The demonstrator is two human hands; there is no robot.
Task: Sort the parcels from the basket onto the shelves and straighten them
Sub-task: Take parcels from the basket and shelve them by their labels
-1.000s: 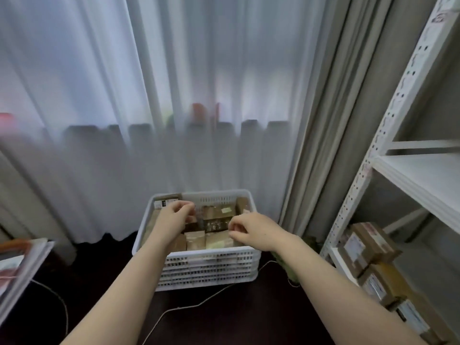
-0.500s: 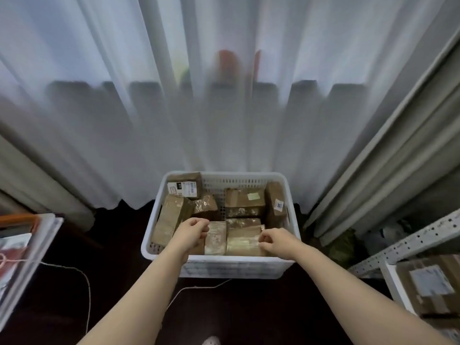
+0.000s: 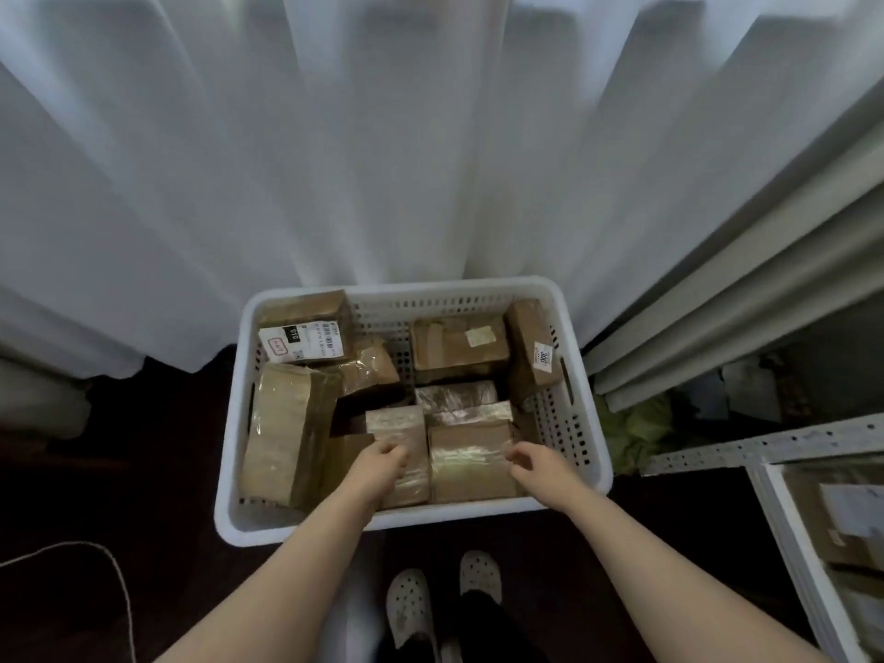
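1. Your head has tipped down and your hands have sunk lower into the basket, so you are about to pick, not carry
2. Your left hand curls its fingers onto the near end of the narrow parcel
3. Your right hand is bent at the right edge of the wide parcel; I cannot tell whether it grips
4. Farther back, the labelled parcel and others lie unsorted; the shelves stand to your right
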